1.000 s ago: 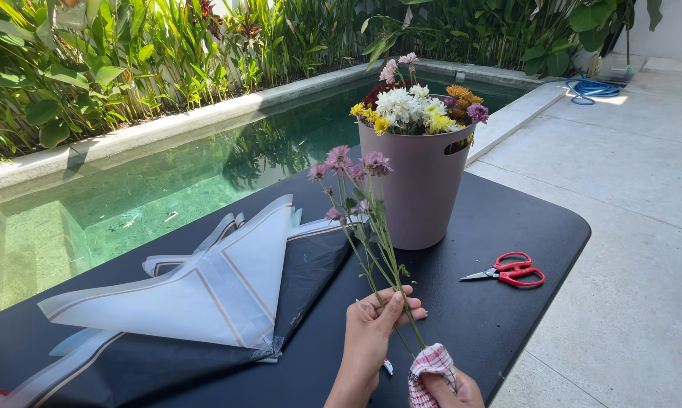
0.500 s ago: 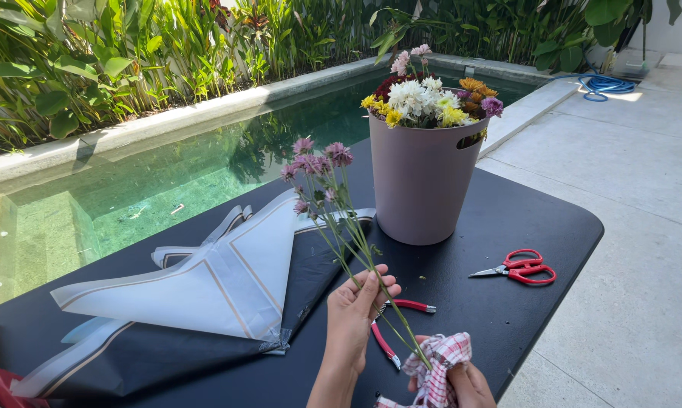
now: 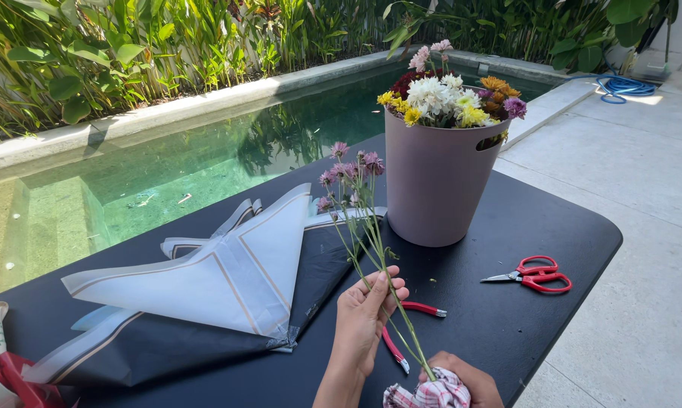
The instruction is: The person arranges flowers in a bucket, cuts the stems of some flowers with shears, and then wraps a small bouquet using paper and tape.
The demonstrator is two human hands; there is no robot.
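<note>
My left hand (image 3: 367, 317) is closed around the green stems of a small bunch of purple flowers (image 3: 348, 175), holding them upright and tilted toward the pool. My right hand (image 3: 462, 378), low at the frame's edge, grips a red-and-white checked cloth (image 3: 430, 394) wrapped at the bottom of the stems. Under my hands lie red-handled pliers (image 3: 409, 325) on the black table (image 3: 522, 219). A mauve bucket (image 3: 435, 185) full of mixed flowers (image 3: 450, 98) stands just beyond the bunch.
Red scissors (image 3: 533, 274) lie right of the bucket. Folded white and black wrapping sheets (image 3: 227, 276) cover the table's left part. A packet with red ribbon (image 3: 1, 363) sits at the far left. A pool (image 3: 167, 166) lies behind; paving and a blue hose (image 3: 620, 85) to the right.
The view has shifted, bringing the red-handled pliers under my hands into sight. My left hand still holds the stems, and the checked cloth has come further into view in my right hand.
</note>
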